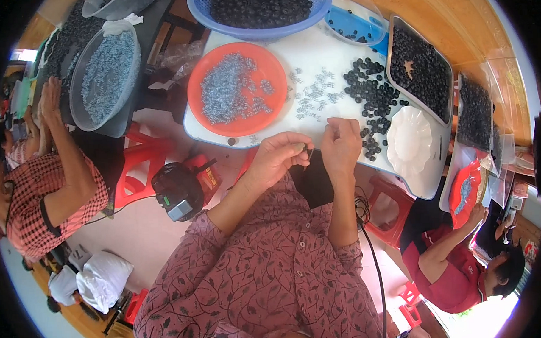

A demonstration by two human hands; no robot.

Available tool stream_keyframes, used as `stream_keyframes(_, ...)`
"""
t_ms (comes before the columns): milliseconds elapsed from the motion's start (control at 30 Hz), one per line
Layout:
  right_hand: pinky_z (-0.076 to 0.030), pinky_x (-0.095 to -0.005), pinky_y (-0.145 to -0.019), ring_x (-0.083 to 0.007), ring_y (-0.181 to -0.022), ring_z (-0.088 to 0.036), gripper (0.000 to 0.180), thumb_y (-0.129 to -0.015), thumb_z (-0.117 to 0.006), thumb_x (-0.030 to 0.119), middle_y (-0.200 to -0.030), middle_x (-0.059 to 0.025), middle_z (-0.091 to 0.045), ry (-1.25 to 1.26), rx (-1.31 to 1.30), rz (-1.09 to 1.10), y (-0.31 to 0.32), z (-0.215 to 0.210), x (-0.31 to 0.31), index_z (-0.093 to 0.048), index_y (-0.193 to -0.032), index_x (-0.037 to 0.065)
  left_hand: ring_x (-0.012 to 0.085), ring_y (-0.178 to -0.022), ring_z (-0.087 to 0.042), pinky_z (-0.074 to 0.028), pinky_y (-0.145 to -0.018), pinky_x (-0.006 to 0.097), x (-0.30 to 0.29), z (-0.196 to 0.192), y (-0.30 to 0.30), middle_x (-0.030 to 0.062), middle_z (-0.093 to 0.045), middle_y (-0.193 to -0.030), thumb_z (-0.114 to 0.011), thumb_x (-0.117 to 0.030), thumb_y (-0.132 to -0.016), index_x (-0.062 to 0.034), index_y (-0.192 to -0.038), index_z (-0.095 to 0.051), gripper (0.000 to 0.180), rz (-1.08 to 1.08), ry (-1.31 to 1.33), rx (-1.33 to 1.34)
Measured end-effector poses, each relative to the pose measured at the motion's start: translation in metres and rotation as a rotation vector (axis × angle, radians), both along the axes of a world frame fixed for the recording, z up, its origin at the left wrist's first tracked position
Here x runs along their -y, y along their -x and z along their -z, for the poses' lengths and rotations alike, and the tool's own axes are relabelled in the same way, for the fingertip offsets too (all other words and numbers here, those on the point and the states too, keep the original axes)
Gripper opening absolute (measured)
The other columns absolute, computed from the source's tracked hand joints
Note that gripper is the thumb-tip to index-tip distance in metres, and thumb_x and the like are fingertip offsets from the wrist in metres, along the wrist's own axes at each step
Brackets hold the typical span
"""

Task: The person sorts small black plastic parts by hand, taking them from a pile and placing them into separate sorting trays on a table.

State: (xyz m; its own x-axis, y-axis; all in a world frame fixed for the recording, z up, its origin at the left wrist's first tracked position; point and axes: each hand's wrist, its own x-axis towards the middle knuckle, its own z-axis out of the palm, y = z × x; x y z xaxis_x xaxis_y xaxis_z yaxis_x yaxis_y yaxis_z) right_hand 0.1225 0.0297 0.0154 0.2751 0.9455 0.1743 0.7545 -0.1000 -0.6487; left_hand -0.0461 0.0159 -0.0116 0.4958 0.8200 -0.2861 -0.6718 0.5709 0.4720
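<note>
My left hand (276, 158) is held just off the near edge of the white table (219, 51), its thumb and fingers pinching a small black part (308, 150). Beside it, my right hand (342, 144) is closed with the fingertips together; what it holds, if anything, is hidden. Beyond the hands, small metal coil springs (316, 91) lie scattered on the tabletop. More springs (226, 90) are heaped on a round orange-red plate (274, 112) to the left. Loose round black parts (369, 85) spread over the table on the right.
At the back stands a blue basket (196, 13) of black parts. A metal tray (391, 66) full of them and a white scalloped dish (409, 141) are on the right. Co-workers sit at left and right, near red stools (140, 167). A cable (376, 266) hangs by my right arm.
</note>
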Motion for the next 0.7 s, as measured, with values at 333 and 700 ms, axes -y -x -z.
stream_keyframes(333, -0.051, -0.0354, -0.063, -0.0246, -0.072, -0.064, 0.019, -0.085, -0.067, 0.008, -0.091, -0.0097, -0.059, -0.040, -0.019, -0.078, 0.012, -0.003, 0.002, -0.069, -0.104, 0.008, 0.0167, -0.079, -0.068, -0.060, -0.070, 0.033, 0.000, 0.000, 0.001, 0.0173, -0.068, -0.104, -0.055, -0.002, -0.094, 0.0046, -0.113, -0.063, 0.021, -0.005, 0.019, 0.000)
stream_keyframes(700, -0.051, -0.0389, -0.063, -0.0290, -0.076, -0.064, 0.016, -0.084, -0.066, 0.006, -0.091, -0.0103, -0.058, -0.084, 0.177, -0.068, 0.014, 0.006, 0.003, -0.069, -0.100, 0.006, 0.0177, -0.087, -0.068, -0.060, -0.079, 0.034, 0.001, -0.001, 0.002, 0.0204, -0.064, -0.111, -0.053, -0.004, -0.097, 0.0068, -0.118, -0.059, 0.025, -0.029, 0.029, 0.122)
